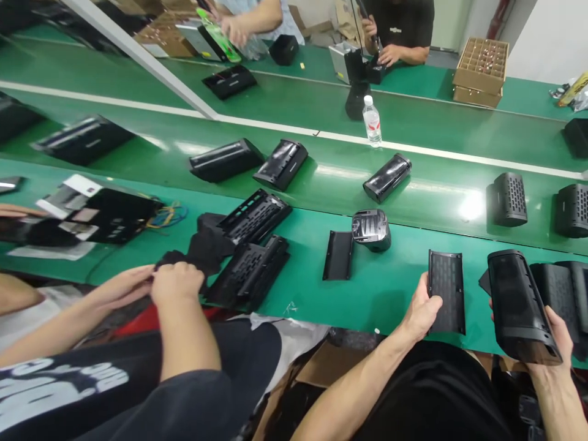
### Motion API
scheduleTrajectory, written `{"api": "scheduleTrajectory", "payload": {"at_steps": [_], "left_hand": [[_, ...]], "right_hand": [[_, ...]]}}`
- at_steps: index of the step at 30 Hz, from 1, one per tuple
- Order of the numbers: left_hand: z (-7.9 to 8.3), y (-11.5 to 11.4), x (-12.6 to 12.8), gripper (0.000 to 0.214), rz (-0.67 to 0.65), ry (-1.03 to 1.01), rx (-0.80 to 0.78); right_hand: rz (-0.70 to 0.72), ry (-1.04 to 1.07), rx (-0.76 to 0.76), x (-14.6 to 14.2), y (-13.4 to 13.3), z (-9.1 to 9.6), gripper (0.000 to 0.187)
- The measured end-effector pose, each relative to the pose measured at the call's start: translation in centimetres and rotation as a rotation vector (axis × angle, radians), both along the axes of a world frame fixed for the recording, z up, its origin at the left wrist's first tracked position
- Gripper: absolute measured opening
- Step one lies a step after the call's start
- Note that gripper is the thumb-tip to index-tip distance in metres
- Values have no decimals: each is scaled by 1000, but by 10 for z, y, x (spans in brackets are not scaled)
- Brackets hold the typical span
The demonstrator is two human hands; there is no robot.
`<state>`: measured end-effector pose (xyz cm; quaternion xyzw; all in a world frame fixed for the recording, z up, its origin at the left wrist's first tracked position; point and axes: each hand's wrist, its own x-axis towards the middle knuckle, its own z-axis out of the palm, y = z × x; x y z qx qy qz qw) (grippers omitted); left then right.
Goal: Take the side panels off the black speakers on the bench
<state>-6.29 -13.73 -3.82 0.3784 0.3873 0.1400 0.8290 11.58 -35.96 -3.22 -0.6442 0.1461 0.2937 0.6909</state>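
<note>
My left hand grips a curved black perforated cover panel by its left edge, thumb on the inner face. To the right, my right hand is wrapped around a black speaker housing, tilted above the table edge; most of its fingers are hidden behind it. The panel and the housing are apart. On the green table ahead of my left hand lie another curved black panel and a short black housing with a glossy top. Several dark housings stand beside my right hand.
A co-worker's hands work at the left on dark cloth, near stacked perforated covers. Black speakers sit along the green conveyor, with a water bottle near its rail. Across it, other people handle parts beside a divided carton.
</note>
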Motion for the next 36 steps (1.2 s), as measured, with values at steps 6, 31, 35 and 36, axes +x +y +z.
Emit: {"api": "scheduleTrajectory", "payload": {"at_steps": [6,31,35,36], "left_hand": [[4,-1,6,59,0,10,-155],[10,-4,-2,61,-108,1,-49],[6,-10,2,60,-140,-42,-17],[6,-10,3,60,-141,-48,-12]], "right_hand": [[63,-3,-69,1,-12,-10,73],[660,-480,-426,-22,91,-16,76],[723,-526,-446,-29,109,-9,50],[731,-540,-460,-29,111,-9,46]]}}
